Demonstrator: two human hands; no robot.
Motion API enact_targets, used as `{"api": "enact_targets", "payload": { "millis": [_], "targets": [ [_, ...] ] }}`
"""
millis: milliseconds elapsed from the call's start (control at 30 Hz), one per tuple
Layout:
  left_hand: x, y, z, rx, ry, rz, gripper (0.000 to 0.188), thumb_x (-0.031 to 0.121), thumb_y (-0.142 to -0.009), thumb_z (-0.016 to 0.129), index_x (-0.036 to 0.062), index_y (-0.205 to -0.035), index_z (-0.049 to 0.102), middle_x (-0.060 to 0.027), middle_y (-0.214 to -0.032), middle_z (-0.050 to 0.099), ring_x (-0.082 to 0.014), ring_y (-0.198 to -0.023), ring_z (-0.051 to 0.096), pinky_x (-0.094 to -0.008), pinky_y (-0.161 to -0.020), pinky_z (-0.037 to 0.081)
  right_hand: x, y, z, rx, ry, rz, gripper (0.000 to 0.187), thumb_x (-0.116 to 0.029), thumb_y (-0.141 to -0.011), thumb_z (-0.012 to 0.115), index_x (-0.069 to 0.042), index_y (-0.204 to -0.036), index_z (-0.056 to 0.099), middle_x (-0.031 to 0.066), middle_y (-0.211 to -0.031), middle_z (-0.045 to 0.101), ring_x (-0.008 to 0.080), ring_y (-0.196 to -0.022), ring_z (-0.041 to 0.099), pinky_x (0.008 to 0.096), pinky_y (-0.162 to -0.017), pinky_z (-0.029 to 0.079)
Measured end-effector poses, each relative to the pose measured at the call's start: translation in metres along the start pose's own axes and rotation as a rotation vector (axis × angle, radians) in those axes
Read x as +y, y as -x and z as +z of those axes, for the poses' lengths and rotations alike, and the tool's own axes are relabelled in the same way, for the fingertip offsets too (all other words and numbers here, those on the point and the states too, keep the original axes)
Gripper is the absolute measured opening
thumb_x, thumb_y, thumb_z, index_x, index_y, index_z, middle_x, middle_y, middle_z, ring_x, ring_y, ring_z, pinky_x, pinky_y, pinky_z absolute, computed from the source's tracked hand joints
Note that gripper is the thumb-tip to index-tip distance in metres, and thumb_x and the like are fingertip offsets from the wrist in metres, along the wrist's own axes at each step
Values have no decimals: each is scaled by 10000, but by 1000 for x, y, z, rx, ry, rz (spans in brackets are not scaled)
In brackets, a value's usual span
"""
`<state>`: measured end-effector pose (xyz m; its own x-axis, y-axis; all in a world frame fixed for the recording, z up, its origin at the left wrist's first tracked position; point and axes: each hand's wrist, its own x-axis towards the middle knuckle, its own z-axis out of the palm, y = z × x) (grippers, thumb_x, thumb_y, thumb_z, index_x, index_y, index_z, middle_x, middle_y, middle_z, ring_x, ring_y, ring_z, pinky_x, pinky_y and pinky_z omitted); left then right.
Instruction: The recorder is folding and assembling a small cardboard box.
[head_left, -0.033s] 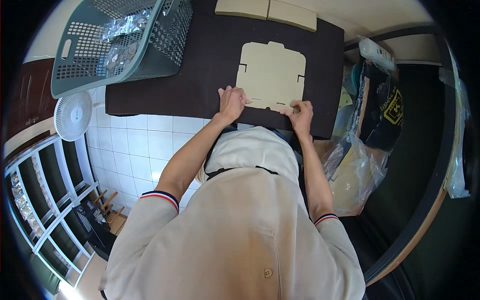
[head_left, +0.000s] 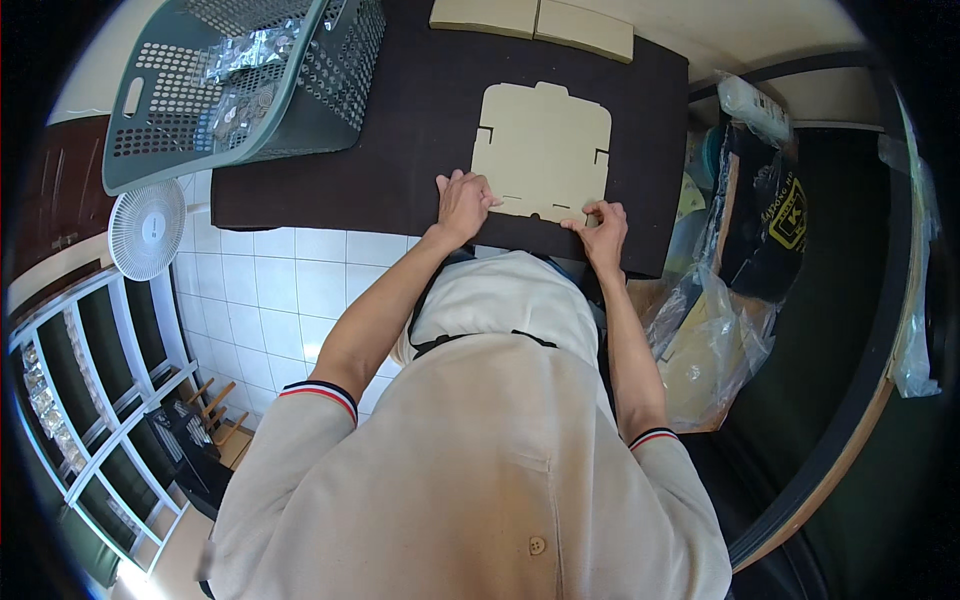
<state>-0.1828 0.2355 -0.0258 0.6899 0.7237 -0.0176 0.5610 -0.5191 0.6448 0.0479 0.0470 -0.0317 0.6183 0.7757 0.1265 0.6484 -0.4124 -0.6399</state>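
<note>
A flat tan cardboard box blank lies on the dark-covered table in front of me, with slots along its sides and a tab at its far edge. At its near left corner, my left hand has its fingers bent and closed on the cardboard edge. My right hand pinches the near right corner between thumb and fingers. What the fingertips do beneath the cardboard is hidden.
A grey-green perforated basket holding clear packets stands at the table's far left. Two tan cardboard pieces lie at the far edge. Right of the table is a plastic-wrapped carton; a white fan stands left.
</note>
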Motion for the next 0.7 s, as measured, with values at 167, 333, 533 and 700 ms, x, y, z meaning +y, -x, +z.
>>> {"api": "enact_targets", "payload": {
  "millis": [167,333,533,700],
  "targets": [
    [1,1,3,19,-11,34,162,171,-861,828,90,-809,697,-83,-887,669,-306,-899,560,-454,-840,346,-4,-18,-10,-181,-30,232,500,-281,-550,1044,-23,-829,720,129,-914,612,340,-888,619,460,-802,522],
    [-4,6,-8,-26,69,66,115,96,-862,777,82,-791,687,-95,-940,681,-319,-958,572,-469,-875,359,1,-21,-8,-227,77,221,508,-343,-544,1056,-11,-754,732,151,-832,621,319,-758,643,455,-699,531],
    [17,6,-25,-161,-16,150,85,38,-831,762,77,-903,741,-90,-965,688,-306,-1015,582,-451,-925,381,12,-12,-11,-288,-100,-1,272,-171,-688,969,-35,-841,790,125,-949,702,326,-849,642,453,-772,516],
    [60,16,4,-130,-96,383,286,104,-831,797,65,-1103,719,-89,-1052,679,-301,-1103,591,-460,-997,407,7,6,-29,-305,-70,-283,189,-5,-826,791,-63,-1006,806,86,-984,692,294,-949,630,459,-847,442]
  ]
}}
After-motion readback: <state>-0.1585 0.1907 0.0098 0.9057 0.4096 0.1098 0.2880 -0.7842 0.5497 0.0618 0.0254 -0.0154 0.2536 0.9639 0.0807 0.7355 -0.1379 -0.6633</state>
